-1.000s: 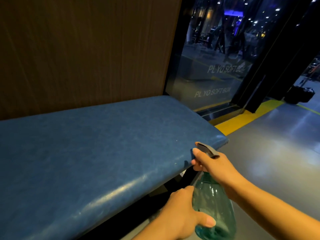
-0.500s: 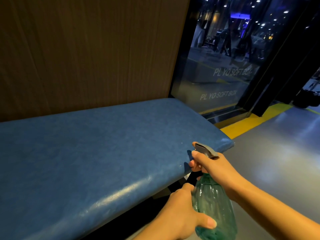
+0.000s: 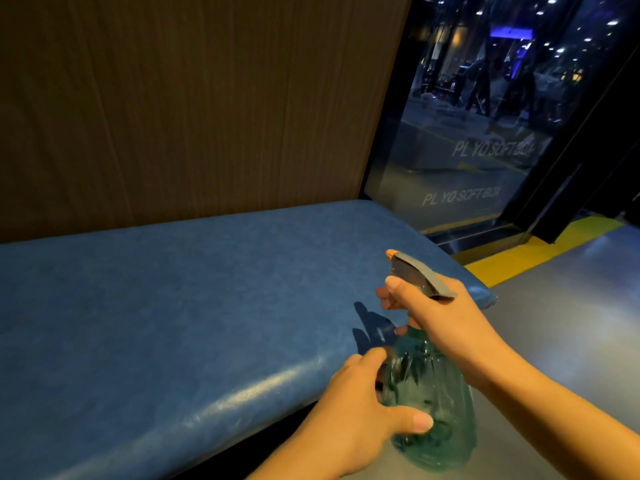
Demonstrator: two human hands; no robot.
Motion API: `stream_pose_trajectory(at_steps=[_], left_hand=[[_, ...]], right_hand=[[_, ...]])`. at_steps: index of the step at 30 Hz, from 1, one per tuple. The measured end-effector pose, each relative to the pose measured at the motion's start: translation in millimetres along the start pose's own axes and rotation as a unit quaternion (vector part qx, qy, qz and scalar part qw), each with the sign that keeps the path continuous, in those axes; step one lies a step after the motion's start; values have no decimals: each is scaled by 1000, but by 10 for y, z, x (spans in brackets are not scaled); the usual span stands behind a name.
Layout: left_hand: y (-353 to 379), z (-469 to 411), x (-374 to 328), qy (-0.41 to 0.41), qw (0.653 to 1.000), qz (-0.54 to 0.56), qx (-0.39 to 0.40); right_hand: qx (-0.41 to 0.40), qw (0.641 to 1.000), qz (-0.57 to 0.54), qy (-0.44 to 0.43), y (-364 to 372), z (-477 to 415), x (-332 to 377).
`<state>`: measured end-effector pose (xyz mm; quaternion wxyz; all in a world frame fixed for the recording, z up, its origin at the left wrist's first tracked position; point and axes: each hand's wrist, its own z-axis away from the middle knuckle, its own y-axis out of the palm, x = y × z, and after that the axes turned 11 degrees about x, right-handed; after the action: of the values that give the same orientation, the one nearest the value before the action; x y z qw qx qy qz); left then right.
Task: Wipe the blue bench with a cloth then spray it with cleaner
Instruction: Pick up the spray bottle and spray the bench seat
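At the right end of the bench [image 3: 173,306], just past its rounded front edge, a green see-through bottle [image 3: 436,407] is held in the air by both hands. The right hand [image 3: 446,320] grips the neck from the right, with its fingers curled round the front below the grey spray head [image 3: 420,277] and its thumb lying along the near side. Whether the trigger is pressed in cannot be told. The head tilts up and to the left, so its orange-tipped nozzle sits over the blue seat.

The left hand [image 3: 353,424] cups the body of the bottle from the left. Its thumb lies across the near face and its fingers wrap round the far side. The bottle leans a little, base toward the camera.

A dark shadow [image 3: 372,329] of the hands and bottle falls on the seat just left of them. The padded seat is glossy along the front edge.

Behind the bench stands a brown wood-grain wall [image 3: 173,98]. To its right is dark glass [image 3: 467,140] with pale lettering, "PL YO SOFT BOX", twice. A grey floor [image 3: 571,323] lies to the right, with a yellow stripe [image 3: 540,249] at the foot of the glass.
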<state>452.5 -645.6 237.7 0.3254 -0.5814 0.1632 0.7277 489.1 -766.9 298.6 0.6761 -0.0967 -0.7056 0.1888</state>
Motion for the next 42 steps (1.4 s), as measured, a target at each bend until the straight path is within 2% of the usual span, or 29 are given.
stream_pose_trajectory(at_steps=[2,4,7,9,12,16,19,25,33,42], left_hand=[[-59,88,-6,19,997,70,2],[-133,189,-12,-12,991,135,12],[-227,288,-20,-55,955,291,19],[-311,378,-61,-27,923,383,-1],[-485,513,-81,23,894,446,-37],[-768,767,-57,54,870,480,-98],[-988,1043,-11,77,852,496,-147],[-1386,1789,256,92,843,483,-217],[-1737,3079,716,97,825,435,-348],[-1841,4527,1226,134,773,401,-473]], right_hand=[[-7,999,-43,-18,2,-53,80],[-5,996,-80,-42,31,-116,166],[9,992,-105,-76,98,-203,305],[20,989,-110,-100,181,-274,403],[46,984,-106,-136,343,-386,581],[101,973,-80,-190,647,-469,867],[136,963,-106,-206,970,-495,1071],[189,936,-164,-247,1737,-443,1365],[244,913,-171,-278,3058,-27,1873],[353,863,-212,-294,4453,654,2449]])
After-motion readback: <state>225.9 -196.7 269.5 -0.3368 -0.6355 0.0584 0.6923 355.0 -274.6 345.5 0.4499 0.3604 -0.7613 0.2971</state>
